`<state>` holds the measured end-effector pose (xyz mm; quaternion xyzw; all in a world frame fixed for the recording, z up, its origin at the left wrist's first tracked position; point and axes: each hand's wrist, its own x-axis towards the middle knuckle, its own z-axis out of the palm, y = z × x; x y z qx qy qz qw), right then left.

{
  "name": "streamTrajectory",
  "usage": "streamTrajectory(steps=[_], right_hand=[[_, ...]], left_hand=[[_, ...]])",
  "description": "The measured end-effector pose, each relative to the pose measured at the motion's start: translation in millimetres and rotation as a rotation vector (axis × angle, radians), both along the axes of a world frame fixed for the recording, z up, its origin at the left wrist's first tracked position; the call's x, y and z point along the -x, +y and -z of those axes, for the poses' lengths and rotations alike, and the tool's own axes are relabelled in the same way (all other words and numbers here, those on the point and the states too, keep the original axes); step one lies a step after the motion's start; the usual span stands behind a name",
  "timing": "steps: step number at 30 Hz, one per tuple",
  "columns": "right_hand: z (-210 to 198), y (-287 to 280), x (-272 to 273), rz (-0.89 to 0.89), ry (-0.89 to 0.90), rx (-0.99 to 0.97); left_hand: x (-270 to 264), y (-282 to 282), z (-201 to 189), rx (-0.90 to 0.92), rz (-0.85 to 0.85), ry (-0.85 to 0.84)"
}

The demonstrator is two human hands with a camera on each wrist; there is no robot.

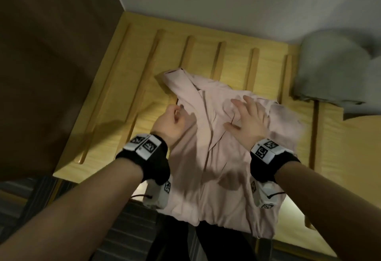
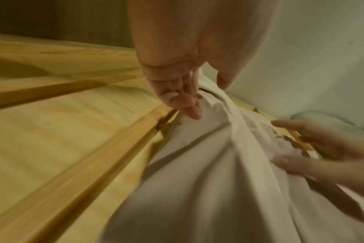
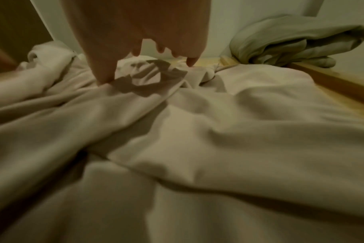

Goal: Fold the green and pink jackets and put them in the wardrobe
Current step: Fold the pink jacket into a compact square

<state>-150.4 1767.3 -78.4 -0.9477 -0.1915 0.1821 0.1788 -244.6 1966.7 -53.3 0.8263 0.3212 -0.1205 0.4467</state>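
The pink jacket [image 1: 216, 168] lies spread, front up, on a pale wooden slatted surface [image 1: 144, 54], its hem hanging over the near edge. My left hand [image 1: 173, 120] is at the jacket's left shoulder with curled fingers [image 2: 183, 98] pinching a fold of the fabric [image 2: 197, 180]. My right hand [image 1: 247, 118] lies flat with fingers spread on the jacket's chest [image 3: 218, 131]; its thumb [image 3: 102, 80] touches the cloth. The green jacket [image 1: 334, 75] sits bunched at the far right of the surface, against the wall [image 3: 291, 41].
A dark brown panel [image 1: 51, 54] stands along the left side of the slatted surface. A white wall [image 1: 247, 2] closes off the back. Striped flooring [image 1: 31, 194] shows below the near edge, and dark trouser legs [image 1: 216, 244] are under the jacket's hem.
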Motion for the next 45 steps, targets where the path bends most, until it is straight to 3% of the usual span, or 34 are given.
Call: streamTrajectory(steps=[4, 7, 13, 23, 27, 31, 35, 38, 40, 45], right_hand=[[18, -5, 10, -0.077, 0.03, 0.085], [32, -4, 19, -0.108, 0.083, 0.106], [39, -3, 22, -0.136, 0.102, 0.137], [33, 3, 6, -0.163, 0.043, 0.199], [35, 8, -5, -0.146, -0.003, 0.214], [22, 16, -18, -0.142, -0.171, 0.264], [24, 12, -38, -0.165, 0.168, 0.106], [10, 15, -44, 0.087, -0.031, -0.21], [1, 24, -46, 0.205, -0.089, -0.261], [-9, 56, -39, 0.156, 0.052, -0.263]], left_hand=[[-46, 8, 9, 0.062, -0.229, -0.029], [-71, 14, 18, -0.078, -0.278, 0.118], [-90, 22, 33, -0.157, -0.186, 0.137], [-82, -22, 8, -0.207, 0.174, -0.36], [-88, -34, 18, -0.178, 0.276, -0.346], [-91, -31, 25, -0.088, 0.231, -0.293], [-90, -16, 20, 0.026, 0.279, -0.315], [-92, -2, 19, -0.02, 0.309, -0.276], [-95, 4, 21, -0.084, 0.294, -0.241], [-110, 15, 23, -0.222, 0.366, -0.136]])
